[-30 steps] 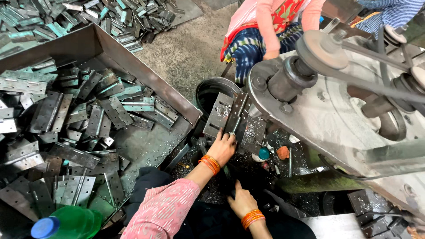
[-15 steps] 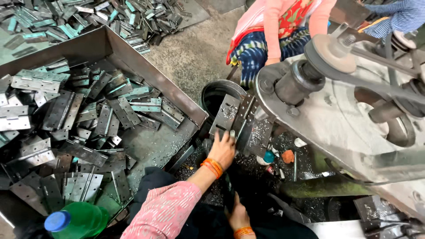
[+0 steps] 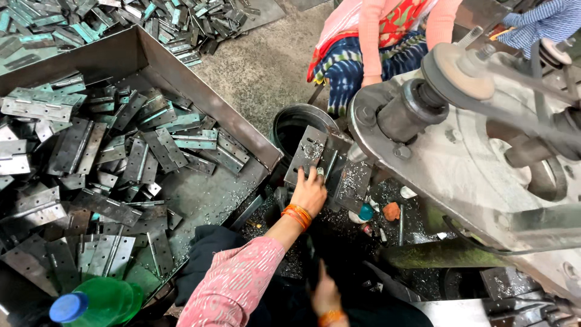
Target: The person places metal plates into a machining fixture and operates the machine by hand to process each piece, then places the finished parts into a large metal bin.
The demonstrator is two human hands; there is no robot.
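My left hand (image 3: 310, 191), in a pink sleeve with orange bangles, reaches up to the machine bed. Its fingers press on a grey metal hinge (image 3: 311, 154) lying open on the bed, among metal shavings. My right hand (image 3: 327, 293), also with an orange bangle, is low at the bottom edge in a dark spot. Its fingers are mostly hidden, and I cannot tell whether it holds anything.
A large metal tray (image 3: 181, 79) on the left holds several grey and green hinges. A green bottle with a blue cap (image 3: 91, 303) lies at its near corner. A black bucket (image 3: 290, 124) stands behind the bed. The big grey machine (image 3: 460, 157) fills the right. Another person (image 3: 387, 36) sits beyond it.
My right hand has dropped lower towards the bottom edge. My left hand stays on the hinge at the machine bed. My head has shifted slightly.
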